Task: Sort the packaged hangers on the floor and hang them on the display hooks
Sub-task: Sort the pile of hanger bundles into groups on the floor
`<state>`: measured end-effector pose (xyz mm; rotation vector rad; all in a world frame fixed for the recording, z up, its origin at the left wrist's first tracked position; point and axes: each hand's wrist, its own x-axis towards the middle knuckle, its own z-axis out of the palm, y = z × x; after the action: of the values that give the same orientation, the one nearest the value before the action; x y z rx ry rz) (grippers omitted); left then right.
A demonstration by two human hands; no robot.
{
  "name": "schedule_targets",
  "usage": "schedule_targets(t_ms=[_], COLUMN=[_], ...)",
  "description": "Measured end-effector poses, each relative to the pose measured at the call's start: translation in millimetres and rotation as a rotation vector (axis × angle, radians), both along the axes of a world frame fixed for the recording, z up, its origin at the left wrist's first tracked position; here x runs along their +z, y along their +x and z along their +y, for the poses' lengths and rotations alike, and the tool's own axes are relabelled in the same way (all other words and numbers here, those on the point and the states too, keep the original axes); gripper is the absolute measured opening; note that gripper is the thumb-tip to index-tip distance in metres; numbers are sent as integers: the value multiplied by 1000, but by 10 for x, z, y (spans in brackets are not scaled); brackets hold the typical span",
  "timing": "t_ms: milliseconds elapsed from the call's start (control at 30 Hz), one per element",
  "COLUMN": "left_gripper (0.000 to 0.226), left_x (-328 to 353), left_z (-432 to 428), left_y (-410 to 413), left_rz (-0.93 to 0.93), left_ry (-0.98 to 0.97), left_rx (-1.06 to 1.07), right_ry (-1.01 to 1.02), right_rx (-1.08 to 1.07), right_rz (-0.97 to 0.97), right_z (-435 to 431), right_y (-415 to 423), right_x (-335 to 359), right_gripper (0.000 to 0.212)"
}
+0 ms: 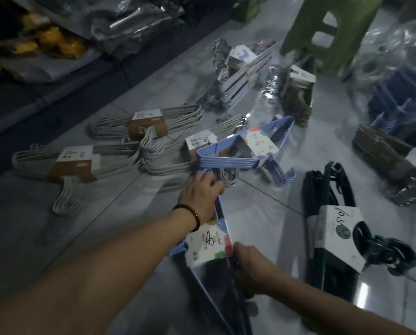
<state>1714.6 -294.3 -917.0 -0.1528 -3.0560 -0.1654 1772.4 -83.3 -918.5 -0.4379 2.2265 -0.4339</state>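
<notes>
Several packs of hangers lie on the grey tiled floor. My left hand [199, 194] grips the top end of a blue hanger pack [209, 243] with a white printed label, near me. My right hand [253, 267] grips the same pack lower down, beside the label. A second blue pack [240, 151] lies just beyond my left hand. Grey-white packs with brown labels [144, 122] [74, 163] lie to the left. A black pack [335, 235] lies on the right. No display hooks are in view.
A pastel hanger pack [243, 73] and olive packs [299, 95] lie further back. A green plastic stool [328, 32] stands at the far right. Brown packs [386, 153] and blue crates [405, 105] crowd the right edge. Bagged goods sit along the shelf base at the upper left.
</notes>
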Motion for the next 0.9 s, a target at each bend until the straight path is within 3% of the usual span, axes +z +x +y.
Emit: schedule_targets(t_ms=[67, 133, 233, 333, 367, 433, 533, 667, 733, 900], left_gripper=[35, 44, 41, 36, 34, 39, 49, 56, 55, 39], left_x=[-69, -143, -207, -171, -122, 6, 264, 258, 232, 234], left_z=[42, 96, 215, 300, 304, 279, 195, 84, 50, -33], left_y=[106, 220, 389, 401, 337, 76, -414, -812, -901, -971], left_rz=[-119, -279, -328, -280, -232, -78, 98, -162, -294, -274], left_ry=[47, 120, 288, 444, 428, 218, 12, -120, -73, 16], left_rx=[247, 358, 277, 105, 34, -68, 27, 226, 295, 325], right_ry=[-42, -77, -142, -171, -186, -215, -216, -128, -103, -111], right_rx=[-117, -181, -210, -374, -448, -552, -608, -629, -651, -663], right_rz=[-7, 29, 4, -2, 6, 21, 35, 44, 78, 115], right_z=[16, 9, -60, -95, -74, 30, 241, 500, 603, 720], right_y=[206, 408, 728, 985, 1008, 936, 631, 171, -28, -451], right_x=[16, 13, -14, -63, -15, 48, 185, 41, -104, -141], right_gripper=[30, 30, 33, 30, 31, 36, 30, 25, 29, 23])
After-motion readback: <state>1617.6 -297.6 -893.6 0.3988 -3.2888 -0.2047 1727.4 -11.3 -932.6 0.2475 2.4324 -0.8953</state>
